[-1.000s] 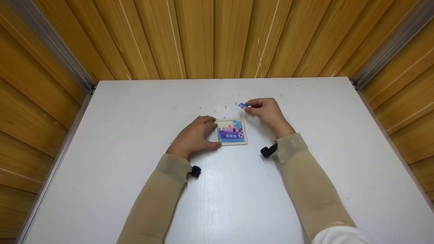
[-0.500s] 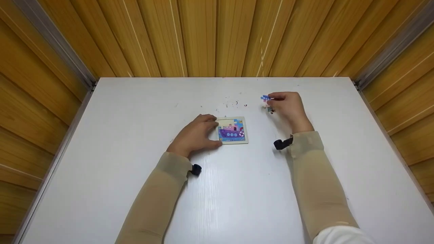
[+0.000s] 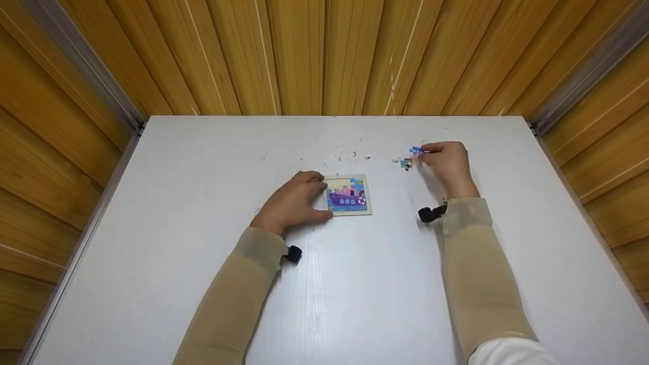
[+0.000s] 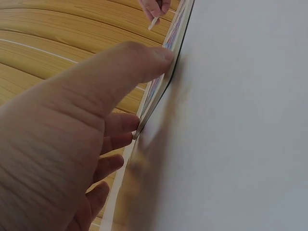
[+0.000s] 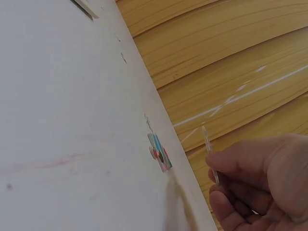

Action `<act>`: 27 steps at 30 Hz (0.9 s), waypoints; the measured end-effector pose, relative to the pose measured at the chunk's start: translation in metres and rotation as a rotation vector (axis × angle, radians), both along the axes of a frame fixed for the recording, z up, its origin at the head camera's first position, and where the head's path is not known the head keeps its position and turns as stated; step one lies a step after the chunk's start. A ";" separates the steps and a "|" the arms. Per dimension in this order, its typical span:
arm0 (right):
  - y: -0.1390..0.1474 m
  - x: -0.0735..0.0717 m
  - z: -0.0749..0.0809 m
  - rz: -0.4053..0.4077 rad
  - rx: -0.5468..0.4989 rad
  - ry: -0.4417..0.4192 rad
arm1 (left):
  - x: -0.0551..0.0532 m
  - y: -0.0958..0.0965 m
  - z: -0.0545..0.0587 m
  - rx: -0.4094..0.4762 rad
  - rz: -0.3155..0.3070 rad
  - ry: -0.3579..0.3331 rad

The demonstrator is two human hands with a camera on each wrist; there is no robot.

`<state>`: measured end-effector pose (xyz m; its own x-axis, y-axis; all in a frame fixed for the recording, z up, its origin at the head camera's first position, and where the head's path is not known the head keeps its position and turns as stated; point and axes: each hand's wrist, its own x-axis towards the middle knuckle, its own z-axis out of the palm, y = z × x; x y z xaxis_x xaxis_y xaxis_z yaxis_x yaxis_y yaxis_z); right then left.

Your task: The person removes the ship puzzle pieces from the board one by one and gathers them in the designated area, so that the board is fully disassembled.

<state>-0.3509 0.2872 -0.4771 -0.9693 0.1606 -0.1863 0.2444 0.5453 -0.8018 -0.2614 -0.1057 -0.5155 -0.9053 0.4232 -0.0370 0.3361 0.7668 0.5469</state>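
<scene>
A small square jigsaw puzzle (image 3: pixel 347 200) in a pale frame lies mid-table, its picture a purple and pink boat on blue. Bare backing shows at its upper left. My left hand (image 3: pixel 296 200) holds the frame at its left side, thumb at the near edge and fingers at the far left corner; the left wrist view shows the thumb (image 4: pixel 161 57) pressed on the rim. Right of the puzzle and raised off the table, my right hand (image 3: pixel 446 162) pinches a blue and pink jigsaw piece (image 3: pixel 417 150) between thumb and fingertips. In the right wrist view that piece (image 5: pixel 208 144) appears edge-on.
Just left of the right hand lies a loose multicoloured jigsaw piece (image 3: pixel 405 163) on the white table (image 3: pixel 355 284). Small dark marks and specks dot the surface beyond the puzzle. A wood-patterned wall (image 3: pixel 304 61) rises behind the table's far edge.
My right hand has moved right, away from the puzzle, with the piece still pinched. The loose piece, hidden by that hand a second ago, shows now. My left hand stays at the frame.
</scene>
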 end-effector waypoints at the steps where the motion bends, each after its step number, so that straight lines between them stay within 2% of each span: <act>1: 0.001 0.000 0.000 -0.013 0.005 -0.011 | 0.000 0.000 0.000 0.000 0.000 0.002; 8: 0.010 0.002 -0.001 -0.025 0.070 -0.057 | -0.001 0.001 -0.002 -0.014 0.003 0.010; 15: 0.015 0.004 0.000 -0.003 0.150 -0.030 | 0.000 0.001 -0.001 -0.013 0.002 0.023; 27: 0.015 0.006 -0.001 0.027 0.167 -0.038 | 0.000 0.002 -0.001 -0.016 -0.002 0.026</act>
